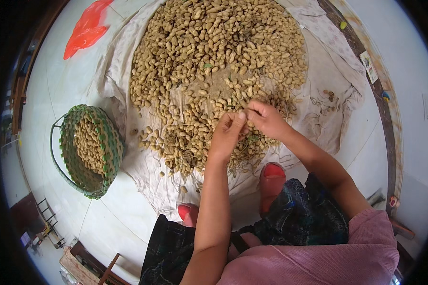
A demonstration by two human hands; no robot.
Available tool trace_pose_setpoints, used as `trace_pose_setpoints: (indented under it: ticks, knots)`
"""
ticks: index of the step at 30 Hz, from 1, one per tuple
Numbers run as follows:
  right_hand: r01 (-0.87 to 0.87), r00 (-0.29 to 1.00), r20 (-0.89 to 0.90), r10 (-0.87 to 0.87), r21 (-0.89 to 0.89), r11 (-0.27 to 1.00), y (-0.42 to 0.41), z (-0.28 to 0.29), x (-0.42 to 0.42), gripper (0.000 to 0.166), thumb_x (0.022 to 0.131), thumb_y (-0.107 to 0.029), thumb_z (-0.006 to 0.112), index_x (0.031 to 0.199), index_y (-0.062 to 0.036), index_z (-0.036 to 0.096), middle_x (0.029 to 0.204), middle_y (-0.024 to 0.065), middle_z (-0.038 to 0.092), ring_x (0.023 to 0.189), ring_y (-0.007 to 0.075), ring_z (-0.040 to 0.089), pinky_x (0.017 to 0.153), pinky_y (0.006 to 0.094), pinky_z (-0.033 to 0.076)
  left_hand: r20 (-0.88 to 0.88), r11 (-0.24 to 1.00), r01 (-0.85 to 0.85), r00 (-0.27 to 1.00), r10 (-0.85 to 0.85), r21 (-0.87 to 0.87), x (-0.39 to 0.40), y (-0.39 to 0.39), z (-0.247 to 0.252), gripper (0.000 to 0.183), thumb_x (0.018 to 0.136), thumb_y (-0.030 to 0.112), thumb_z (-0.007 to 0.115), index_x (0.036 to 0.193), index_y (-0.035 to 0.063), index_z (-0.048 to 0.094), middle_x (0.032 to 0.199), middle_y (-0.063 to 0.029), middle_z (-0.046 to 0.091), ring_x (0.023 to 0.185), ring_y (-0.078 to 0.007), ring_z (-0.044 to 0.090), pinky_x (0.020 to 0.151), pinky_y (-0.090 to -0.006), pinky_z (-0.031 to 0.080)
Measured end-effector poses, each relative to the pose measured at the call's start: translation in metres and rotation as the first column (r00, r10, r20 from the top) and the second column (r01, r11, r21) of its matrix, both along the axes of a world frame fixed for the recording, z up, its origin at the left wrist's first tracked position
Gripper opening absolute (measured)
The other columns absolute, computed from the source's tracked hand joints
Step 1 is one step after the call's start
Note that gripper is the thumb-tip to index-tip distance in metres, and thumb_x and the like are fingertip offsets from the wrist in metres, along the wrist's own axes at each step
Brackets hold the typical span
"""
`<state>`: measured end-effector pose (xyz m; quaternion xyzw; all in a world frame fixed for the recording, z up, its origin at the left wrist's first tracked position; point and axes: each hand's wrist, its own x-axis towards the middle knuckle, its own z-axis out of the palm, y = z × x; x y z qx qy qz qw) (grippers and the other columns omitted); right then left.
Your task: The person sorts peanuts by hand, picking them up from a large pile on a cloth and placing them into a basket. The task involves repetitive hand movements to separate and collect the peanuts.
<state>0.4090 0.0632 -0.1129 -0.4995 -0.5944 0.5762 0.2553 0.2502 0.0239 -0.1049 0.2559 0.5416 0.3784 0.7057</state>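
Observation:
A large heap of unshelled peanuts (214, 35) lies on a pale cloth (146, 185) spread over the floor. My left hand (230, 130) and my right hand (265, 115) meet above the nearer part of the heap, with thumbs and fingertips pinched close together. Something small seems to be between the fingertips, too hidden to make out for certain. Under and around the hands are peanuts mixed with thin stems and bits of green leaf. At the left stands a green woven basket (114, 149) with a raised handle, holding more peanuts (89, 144).
A red plastic bag (85, 30) lies on the pale tiled floor at the upper left. Stem scraps (322, 103) lie on the cloth at the right. My feet in red slippers (271, 185) are at the cloth's near edge. Wooden furniture (89, 265) stands at the lower left.

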Motion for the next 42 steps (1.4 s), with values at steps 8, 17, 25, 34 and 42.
trace_pose_setpoints:
  ticks: [8, 17, 25, 34, 42]
  knots:
    - [-0.144, 0.938, 0.346, 0.039, 0.282, 0.949, -0.03, -0.03, 0.01, 0.018, 0.089, -0.019, 0.057, 0.083, -0.0021, 0.053, 0.069, 0.0135, 0.057, 0.061, 0.0271, 0.057, 0.057, 0.0378, 0.043, -0.037, 0.963, 0.247, 0.967, -0.253, -0.109, 0.003, -0.025, -0.041, 0.025, 0.093, 0.031, 0.057, 0.086, 0.0073, 0.058, 0.069, 0.0008, 0.055, 0.059, -0.0084, 0.048, 0.053, -0.0234, 0.04]
    - [-0.21, 0.814, 0.577, -0.064, 0.395, 0.894, -0.042, -0.055, 0.001, 0.017, 0.087, -0.02, 0.056, 0.082, -0.0055, 0.051, 0.072, 0.0159, 0.058, 0.063, 0.0356, 0.057, 0.057, 0.044, 0.045, -0.226, 0.922, 0.243, 0.921, -0.317, -0.301, 0.001, -0.033, -0.05, 0.03, 0.093, 0.031, 0.055, 0.084, 0.0026, 0.059, 0.065, -0.0019, 0.053, 0.053, -0.0117, 0.047, 0.049, -0.0257, 0.039]
    - [-0.532, 0.689, 0.505, 0.52, -0.136, 0.836, 0.009, -0.026, 0.02, 0.026, 0.085, -0.029, 0.062, 0.075, -0.0056, 0.06, 0.068, 0.0133, 0.063, 0.069, 0.0276, 0.064, 0.064, 0.0386, 0.048, 0.17, 0.963, -0.149, 0.967, 0.189, -0.224, -0.031, -0.033, -0.053, 0.01, 0.093, 0.014, 0.055, 0.101, 0.0092, 0.055, 0.092, -0.0023, 0.06, 0.074, -0.0116, 0.06, 0.058, -0.0228, 0.05]
    - [-0.316, 0.753, 0.648, 0.112, 0.208, 0.926, 0.026, -0.063, -0.002, 0.029, 0.087, -0.018, 0.058, 0.107, 0.0037, 0.055, 0.093, 0.0195, 0.06, 0.084, 0.032, 0.062, 0.069, 0.0403, 0.049, 0.22, 0.945, -0.275, 0.924, 0.311, -0.179, -0.029, -0.005, -0.064, 0.025, 0.094, 0.01, 0.052, 0.117, 0.0003, 0.051, 0.104, -0.0115, 0.061, 0.093, -0.0196, 0.063, 0.071, -0.0265, 0.054]
    - [0.046, 0.954, -0.245, -0.171, -0.444, 0.895, 0.015, -0.04, 0.029, 0.031, 0.09, -0.017, 0.058, 0.115, 0.0023, 0.055, 0.082, 0.0007, 0.057, 0.068, 0.0079, 0.052, 0.058, 0.0233, 0.043, 0.722, 0.935, -0.232, 0.594, 0.354, -0.267, -0.03, -0.006, -0.058, 0.037, 0.099, 0.018, 0.04, 0.125, -0.0072, 0.043, 0.115, -0.022, 0.058, 0.103, -0.0288, 0.062, 0.079, -0.0356, 0.059]
